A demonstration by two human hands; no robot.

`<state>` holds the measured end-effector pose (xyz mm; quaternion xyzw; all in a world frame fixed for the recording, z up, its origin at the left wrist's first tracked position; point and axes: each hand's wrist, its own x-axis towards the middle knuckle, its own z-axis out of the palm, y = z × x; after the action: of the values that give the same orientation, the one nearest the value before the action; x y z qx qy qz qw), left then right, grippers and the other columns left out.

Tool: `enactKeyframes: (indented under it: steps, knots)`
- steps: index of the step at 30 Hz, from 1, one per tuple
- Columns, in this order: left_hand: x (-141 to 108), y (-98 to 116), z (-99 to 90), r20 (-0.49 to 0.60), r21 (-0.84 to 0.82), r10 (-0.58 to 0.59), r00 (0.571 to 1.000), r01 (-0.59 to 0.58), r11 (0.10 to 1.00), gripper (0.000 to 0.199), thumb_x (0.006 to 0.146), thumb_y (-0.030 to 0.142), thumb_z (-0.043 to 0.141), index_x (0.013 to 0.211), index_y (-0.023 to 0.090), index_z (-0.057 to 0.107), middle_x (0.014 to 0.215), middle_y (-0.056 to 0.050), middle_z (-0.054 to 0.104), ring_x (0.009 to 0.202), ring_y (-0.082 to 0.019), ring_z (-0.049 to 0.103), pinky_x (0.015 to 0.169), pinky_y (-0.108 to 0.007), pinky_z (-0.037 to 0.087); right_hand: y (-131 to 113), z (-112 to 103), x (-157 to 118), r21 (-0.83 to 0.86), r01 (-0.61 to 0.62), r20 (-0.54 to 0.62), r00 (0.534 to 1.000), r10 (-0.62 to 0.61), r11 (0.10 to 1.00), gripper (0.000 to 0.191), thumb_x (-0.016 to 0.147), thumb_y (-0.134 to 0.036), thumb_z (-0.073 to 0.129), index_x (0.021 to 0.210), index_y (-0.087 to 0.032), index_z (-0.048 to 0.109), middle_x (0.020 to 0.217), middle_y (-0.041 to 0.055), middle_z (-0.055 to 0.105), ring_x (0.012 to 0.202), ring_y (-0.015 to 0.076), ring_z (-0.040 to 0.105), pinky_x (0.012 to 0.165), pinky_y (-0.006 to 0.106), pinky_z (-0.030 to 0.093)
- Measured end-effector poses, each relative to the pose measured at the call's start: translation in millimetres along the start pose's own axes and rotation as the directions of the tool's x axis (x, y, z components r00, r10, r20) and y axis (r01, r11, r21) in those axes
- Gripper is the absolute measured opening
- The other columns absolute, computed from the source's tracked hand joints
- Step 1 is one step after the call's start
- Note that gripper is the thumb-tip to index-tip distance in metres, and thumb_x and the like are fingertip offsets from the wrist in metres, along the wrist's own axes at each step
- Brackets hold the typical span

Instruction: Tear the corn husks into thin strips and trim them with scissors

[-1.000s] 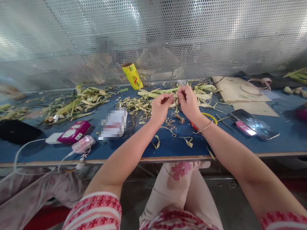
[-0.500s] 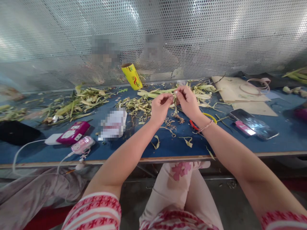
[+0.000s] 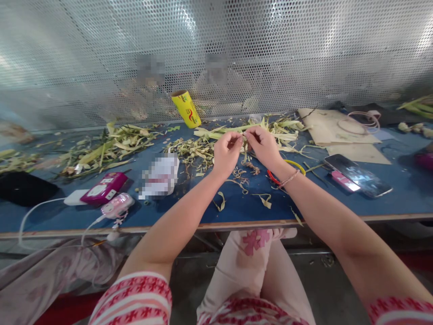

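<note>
My left hand point(image 3: 227, 152) and my right hand point(image 3: 263, 143) meet at the fingertips over the middle of the table. Both are closed in a pinch around something small and pale, most of it hidden by the fingers. A strip of pale green husk point(image 3: 244, 153) shows just below the fingertips. Behind the hands lies a pile of husk leaves point(image 3: 213, 133), with curled scraps point(image 3: 194, 151) spread to the left. Under my right wrist are a yellow ring point(image 3: 299, 166) and a red ring point(image 3: 272, 178), partly covered by the forearm.
A yellow cardboard tube point(image 3: 186, 109) leans at the perforated metal wall point(image 3: 287, 67). To the left are another husk pile point(image 3: 111, 146), a magenta box point(image 3: 104, 188) and a pink cabled device point(image 3: 117, 205). A phone point(image 3: 360, 176) and brown paper point(image 3: 334, 128) lie right. Another person's leg point(image 3: 57, 275) shows lower left.
My fingertips have drawn slightly closer together, and my right hand has tipped a little lower. The pale bit at its fingertips shows less now. Things on the table stay put.
</note>
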<state>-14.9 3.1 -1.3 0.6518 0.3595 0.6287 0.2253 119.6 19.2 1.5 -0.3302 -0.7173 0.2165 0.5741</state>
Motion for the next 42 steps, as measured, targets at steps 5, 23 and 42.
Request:
enactKeyframes:
  steps: [5, 23, 42]
  knots:
    - [-0.6, 2.6, -0.2, 0.003, 0.04, 0.061, 0.998, -0.061, 0.997, 0.008, 0.082, 0.022, 0.06, 0.074, 0.022, 0.059, 0.07, -0.001, 0.064, 0.064, -0.012, 0.057, 0.064, -0.027, 0.048, 3.5, 1.3, -2.8, -0.027, 0.088, 0.005, 0.996, -0.087, 0.996, 0.008, 0.091, -0.028, 0.053, 0.086, -0.022, 0.054, 0.065, -0.004, 0.055, 0.054, 0.0107, 0.051, 0.06, 0.029, 0.041]
    - [-4.1, -3.6, 3.0, -0.033, 0.082, 0.074, 0.997, -0.071, 0.994, 0.016, 0.09, 0.033, 0.055, 0.078, 0.023, 0.052, 0.068, 0.001, 0.054, 0.062, -0.013, 0.047, 0.062, -0.029, 0.038, -2.6, 8.2, -5.6, 0.044, 0.038, -0.006, 0.999, -0.038, 0.998, 0.014, 0.094, -0.035, 0.051, 0.086, -0.023, 0.048, 0.066, -0.0046, 0.05, 0.054, 0.0091, 0.051, 0.056, 0.027, 0.043]
    - [-6.9, -16.2, 8.8, -0.043, -0.155, -0.018, 0.999, 0.011, 0.988, 0.021, 0.094, 0.039, 0.05, 0.081, 0.023, 0.05, 0.073, 0.0, 0.051, 0.069, -0.012, 0.051, 0.066, -0.027, 0.045, -7.5, 10.8, -8.4, 0.123, 0.058, 0.05, 0.997, -0.064, 0.991, 0.012, 0.093, -0.032, 0.053, 0.085, -0.023, 0.05, 0.071, -0.0035, 0.054, 0.059, 0.0099, 0.055, 0.059, 0.027, 0.047]
